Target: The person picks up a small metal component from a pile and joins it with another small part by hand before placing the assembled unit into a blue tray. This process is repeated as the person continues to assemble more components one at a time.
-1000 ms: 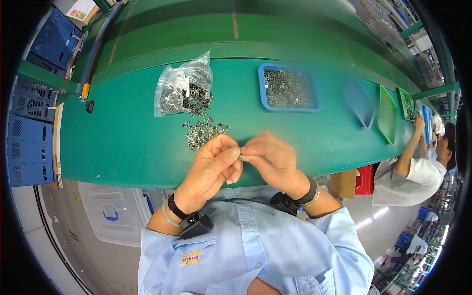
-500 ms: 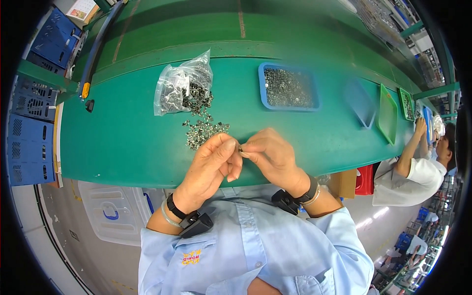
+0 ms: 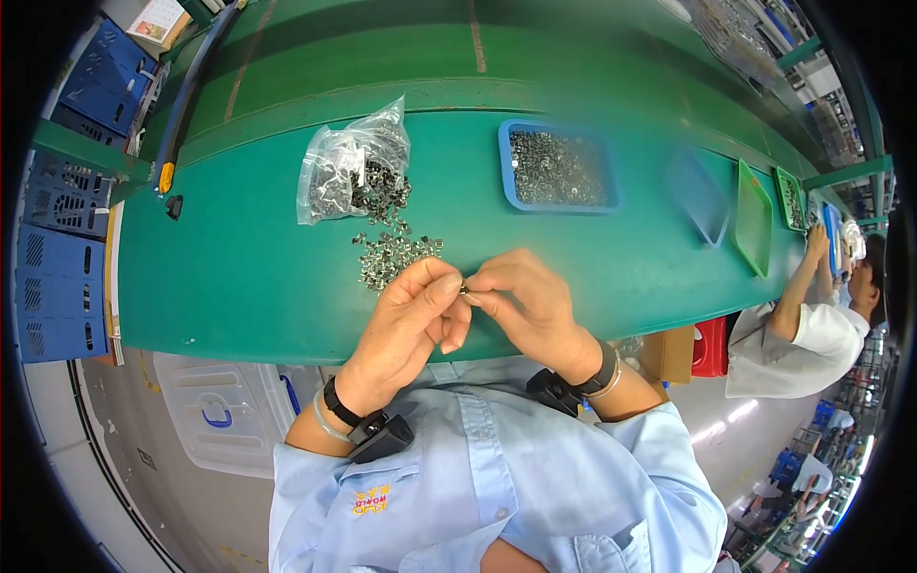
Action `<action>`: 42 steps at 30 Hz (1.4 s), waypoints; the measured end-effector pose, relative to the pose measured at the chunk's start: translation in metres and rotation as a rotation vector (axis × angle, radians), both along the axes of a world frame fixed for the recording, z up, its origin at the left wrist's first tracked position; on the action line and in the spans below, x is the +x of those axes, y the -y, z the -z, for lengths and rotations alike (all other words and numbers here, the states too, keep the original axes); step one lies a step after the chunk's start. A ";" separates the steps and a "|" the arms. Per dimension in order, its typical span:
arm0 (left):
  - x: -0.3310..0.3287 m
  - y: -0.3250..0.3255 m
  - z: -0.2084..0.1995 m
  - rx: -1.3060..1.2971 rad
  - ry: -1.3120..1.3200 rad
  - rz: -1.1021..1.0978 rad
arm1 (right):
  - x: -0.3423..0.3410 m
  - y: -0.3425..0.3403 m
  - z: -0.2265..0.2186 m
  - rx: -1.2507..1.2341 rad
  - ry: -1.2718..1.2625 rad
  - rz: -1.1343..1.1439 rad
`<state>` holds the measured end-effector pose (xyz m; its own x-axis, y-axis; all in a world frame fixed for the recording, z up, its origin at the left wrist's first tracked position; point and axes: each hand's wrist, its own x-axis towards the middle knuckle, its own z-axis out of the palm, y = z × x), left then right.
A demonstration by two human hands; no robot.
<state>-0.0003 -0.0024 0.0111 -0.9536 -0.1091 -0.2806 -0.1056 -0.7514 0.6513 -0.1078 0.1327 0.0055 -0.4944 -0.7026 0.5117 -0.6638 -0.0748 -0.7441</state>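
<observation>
Pinching one small metal part (image 3: 464, 287) between them, your left hand (image 3: 409, 320) and right hand (image 3: 523, 304) meet fingertip to fingertip (loose metal parts (image 3: 394, 256) lie just beyond your left hand).

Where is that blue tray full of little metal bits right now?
In the head view, the blue tray sits on the green table, beyond the right hand and to the right of the clear plastic bag.

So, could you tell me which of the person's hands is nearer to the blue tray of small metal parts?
Right. The right hand lies just below the blue tray, while the left hand sits farther to its lower left, nearer the loose metal parts.
</observation>
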 end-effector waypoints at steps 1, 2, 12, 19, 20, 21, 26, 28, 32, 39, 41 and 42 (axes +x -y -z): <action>0.000 0.000 0.000 -0.011 -0.001 0.002 | 0.000 0.000 0.000 0.002 0.003 -0.003; 0.000 0.000 0.000 -0.011 0.000 0.002 | 0.000 0.000 0.000 0.002 0.004 -0.003; -0.002 -0.002 0.002 -0.002 -0.001 -0.009 | -0.002 -0.002 -0.002 0.013 0.046 -0.041; -0.003 0.000 0.003 0.024 -0.041 -0.004 | -0.002 -0.001 -0.002 0.015 0.047 -0.032; -0.003 -0.001 0.002 0.024 -0.034 -0.004 | -0.001 -0.001 -0.001 0.008 0.066 -0.021; -0.003 -0.001 0.002 0.024 -0.028 -0.004 | -0.001 0.000 0.000 0.002 0.084 -0.010; -0.003 -0.002 -0.001 0.047 -0.027 -0.009 | -0.002 -0.001 0.000 0.005 0.109 -0.014; -0.003 -0.001 -0.003 0.047 -0.040 -0.002 | -0.002 -0.001 0.001 -0.027 0.130 -0.035; -0.003 -0.002 -0.004 0.025 -0.026 -0.006 | -0.002 -0.001 0.002 -0.039 0.120 -0.037; -0.002 -0.004 -0.002 -0.023 -0.008 -0.018 | 0.000 -0.001 0.002 -0.028 0.115 -0.018; -0.003 -0.006 -0.004 -0.063 -0.003 -0.042 | 0.001 0.000 0.003 -0.038 0.123 -0.002; -0.003 -0.006 -0.004 -0.063 -0.003 -0.041 | 0.002 0.000 0.004 -0.039 0.123 -0.001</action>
